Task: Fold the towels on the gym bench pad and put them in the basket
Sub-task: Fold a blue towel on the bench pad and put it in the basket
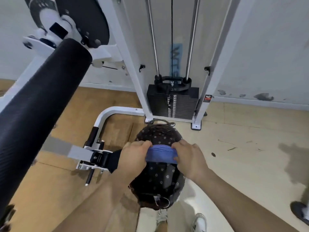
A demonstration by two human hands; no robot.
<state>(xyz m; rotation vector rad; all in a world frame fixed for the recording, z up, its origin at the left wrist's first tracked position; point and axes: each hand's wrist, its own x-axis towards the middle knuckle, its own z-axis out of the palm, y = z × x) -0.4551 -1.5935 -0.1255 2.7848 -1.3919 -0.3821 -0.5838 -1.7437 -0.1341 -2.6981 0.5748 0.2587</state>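
Note:
A folded blue towel (160, 154) is held over the basket (158, 134), a dark round basket with a flower-print lining that stands on the floor. My left hand (133, 156) grips the towel's left end and my right hand (189, 158) grips its right end. The towel hangs just above the basket's opening. A grey folded cloth (168, 176) lies inside the basket below it. The bench pad itself is not in view.
A black foam roller pad (38, 114) of the gym machine slants across the left. The white machine frame (107, 118) and weight stack (173, 102) stand behind the basket. My shoes (199, 221) are at the bottom; another person's shoe (299, 213) is at the right edge.

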